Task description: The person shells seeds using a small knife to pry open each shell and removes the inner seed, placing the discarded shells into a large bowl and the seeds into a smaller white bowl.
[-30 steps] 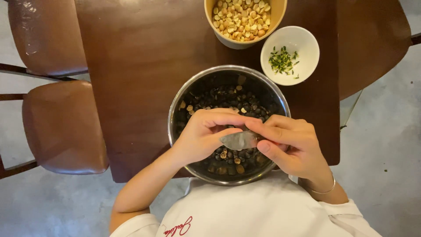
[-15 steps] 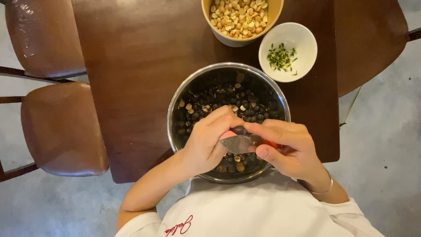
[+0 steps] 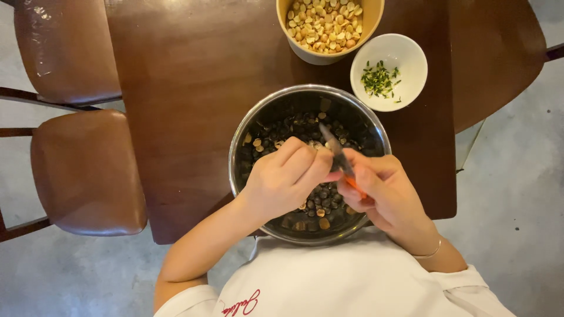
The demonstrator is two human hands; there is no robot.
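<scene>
Right hand [image 3: 385, 191] is closed around a small knife [image 3: 339, 158], whose orange handle shows between the fingers while the grey blade slants up and away over the bowl. Left hand [image 3: 288, 176] is curled just beside it, fingertips pinched together against the blade; they probably grip one of the dark seeds, but the fingers hide it and I cannot tell for sure. Both hands hang over a round steel bowl [image 3: 247, 132] filled with dark seeds [image 3: 294, 126], a few pale peeled ones mixed among them. Beyond the steel bowl, a yellow bowl [image 3: 305, 54] holds pale peeled kernels [image 3: 323, 23], and just to its right a white bowl [image 3: 411, 58] holds a little heap of green shreds [image 3: 379, 81]. All three stand on a dark wooden table [image 3: 188, 88]. Two brown padded chairs [image 3: 85, 170] stand at the table's left edge.
</scene>
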